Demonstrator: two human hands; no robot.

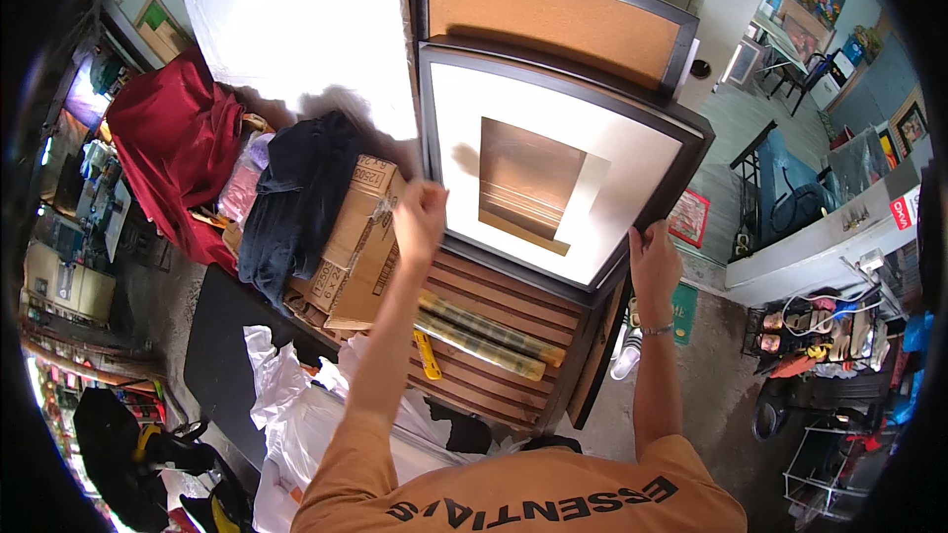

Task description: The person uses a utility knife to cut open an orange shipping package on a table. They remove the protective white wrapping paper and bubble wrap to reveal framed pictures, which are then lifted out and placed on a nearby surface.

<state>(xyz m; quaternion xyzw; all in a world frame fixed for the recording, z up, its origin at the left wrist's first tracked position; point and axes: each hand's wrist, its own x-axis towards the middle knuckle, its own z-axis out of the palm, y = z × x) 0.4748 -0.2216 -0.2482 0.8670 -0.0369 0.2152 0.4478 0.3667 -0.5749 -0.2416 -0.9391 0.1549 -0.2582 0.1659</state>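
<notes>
A black picture frame (652,200) with a wide white mat (459,111) and a rectangular opening leans back on a slatted wooden bench (481,281). Glare and reflections show on its face. My left hand (421,222), slightly blurred, is closed at the frame's left edge. On the lower right side, my right hand (656,266) pinches the black border between thumb and fingers. Behind it leans another dark frame with a brown panel (548,18). Two clear-wrapped patterned rolls (489,337) and a yellow utility knife (427,355) lie on the slats below.
Left of the bench are a cardboard box (355,237), dark cloth (296,192), red cloth (174,155) and a large white-wrapped panel (296,15). Crumpled white plastic (296,414) lies near my left arm. At right stand a shoe rack (822,326) and a low wall (807,252).
</notes>
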